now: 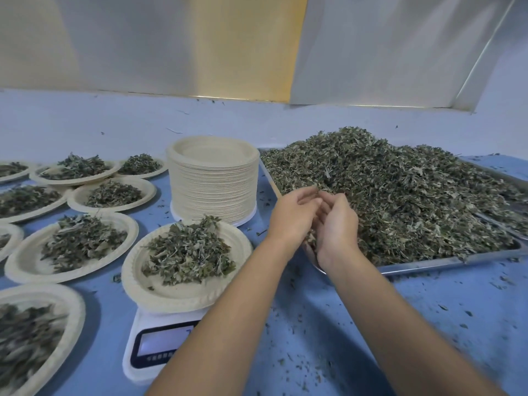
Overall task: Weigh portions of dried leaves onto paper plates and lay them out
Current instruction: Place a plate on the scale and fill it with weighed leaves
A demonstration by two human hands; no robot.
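A big heap of dried leaves (400,190) fills a metal tray (428,263) on the right. My left hand (294,215) and my right hand (337,227) meet at the heap's near left edge, fingers curled toward each other around a small clump of leaves between the palms. Left of my forearms, a paper plate (160,284) with a mound of leaves sits on a white digital scale (154,347). My left forearm hides part of the scale's display.
A tall stack of unused paper plates (213,181) stands between the scale and the tray. Several filled plates (28,261) lie in rows on the blue table (343,324) at the left. Leaf crumbs litter the table by the tray.
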